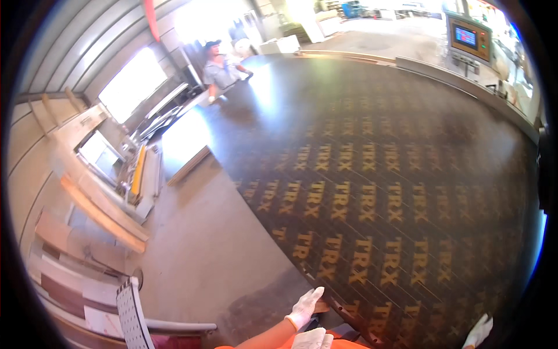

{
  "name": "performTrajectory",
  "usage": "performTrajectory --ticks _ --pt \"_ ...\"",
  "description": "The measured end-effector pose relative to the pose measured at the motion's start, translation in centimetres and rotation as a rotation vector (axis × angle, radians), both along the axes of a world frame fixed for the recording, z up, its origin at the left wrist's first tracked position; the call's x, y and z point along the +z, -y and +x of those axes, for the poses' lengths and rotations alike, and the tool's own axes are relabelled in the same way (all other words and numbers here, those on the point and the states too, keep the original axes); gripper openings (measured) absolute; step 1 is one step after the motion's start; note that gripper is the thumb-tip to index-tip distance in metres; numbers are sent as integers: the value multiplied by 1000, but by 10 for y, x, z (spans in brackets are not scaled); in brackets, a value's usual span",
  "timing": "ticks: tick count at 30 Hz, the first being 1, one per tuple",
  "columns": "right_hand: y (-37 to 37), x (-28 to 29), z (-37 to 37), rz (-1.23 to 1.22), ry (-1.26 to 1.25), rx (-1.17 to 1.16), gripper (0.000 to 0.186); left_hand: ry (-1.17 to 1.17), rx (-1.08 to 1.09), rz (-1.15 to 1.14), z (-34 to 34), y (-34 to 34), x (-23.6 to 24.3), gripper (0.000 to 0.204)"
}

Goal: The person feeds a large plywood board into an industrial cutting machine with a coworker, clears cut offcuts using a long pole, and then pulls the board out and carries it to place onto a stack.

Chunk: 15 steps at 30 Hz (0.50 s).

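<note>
A large dark brown film-faced panel [360,180] with rows of yellow lettering spreads out before me and fills most of the right side. My left hand [304,308], in a white glove, is at the panel's near left edge with its fingers stretched out. Whether its fingertips press on the edge is hard to see. Far to the right, my right hand [479,330], also in a white glove, lies at the panel's near part, fingers extended. A whitish cloth or spare glove [314,339] shows against my orange clothing at the lower edge.
A co-worker [221,67] in a cap stands at the panel's far left corner. A stack of pale boards [186,145] is beside it. A control screen [466,36] is at the upper right. Wooden beams [102,212] and a perforated metal strip [133,314] are at the left.
</note>
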State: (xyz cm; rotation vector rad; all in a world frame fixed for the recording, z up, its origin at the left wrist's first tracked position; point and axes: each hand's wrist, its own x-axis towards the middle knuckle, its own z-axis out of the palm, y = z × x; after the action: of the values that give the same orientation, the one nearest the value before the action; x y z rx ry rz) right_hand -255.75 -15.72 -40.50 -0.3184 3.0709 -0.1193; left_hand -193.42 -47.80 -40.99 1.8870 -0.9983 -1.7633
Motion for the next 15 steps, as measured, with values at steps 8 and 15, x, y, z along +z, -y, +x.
performTrajectory --ticks 8,15 --pt "94 62 104 -729 261 -59 77 -629 173 423 -32 -4 30 75" --pt "134 17 109 -771 523 191 81 -197 386 -63 -32 8 31 81"
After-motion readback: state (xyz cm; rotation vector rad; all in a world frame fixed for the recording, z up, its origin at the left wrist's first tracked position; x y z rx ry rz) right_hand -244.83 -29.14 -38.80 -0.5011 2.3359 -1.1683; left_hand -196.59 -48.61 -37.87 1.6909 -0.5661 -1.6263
